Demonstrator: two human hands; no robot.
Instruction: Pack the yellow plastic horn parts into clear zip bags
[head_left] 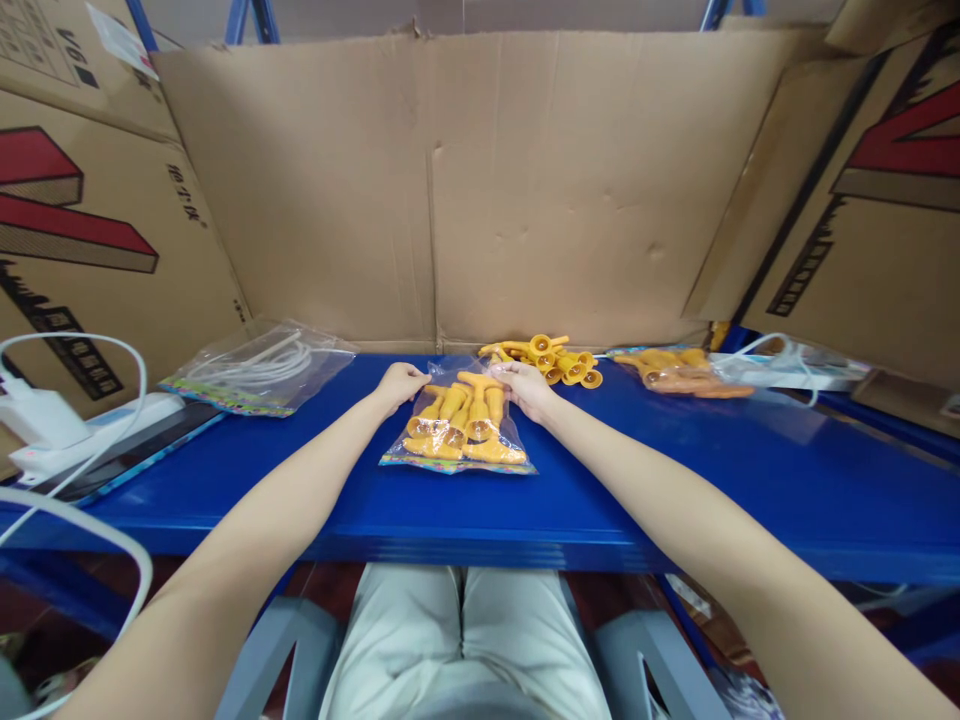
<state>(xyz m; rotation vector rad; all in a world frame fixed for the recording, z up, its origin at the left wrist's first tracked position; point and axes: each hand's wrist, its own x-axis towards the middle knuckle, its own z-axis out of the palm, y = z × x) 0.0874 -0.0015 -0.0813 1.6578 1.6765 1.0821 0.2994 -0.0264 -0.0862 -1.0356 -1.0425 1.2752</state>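
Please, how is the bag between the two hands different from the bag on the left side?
The middle bag holds yellow pieces; the left bag holds white cable. The left hand and right hand hold the middle bag near its far end; no hand touches the left bag. Both are clear plastic with a colourful strip along the near edge.

A clear bag (459,466) of yellow pieces (480,410) lies on the tabletop (600,480).

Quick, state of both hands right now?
Left hand: closed, holding the clear bag at its left.
Right hand: closed, holding the same bag's right.
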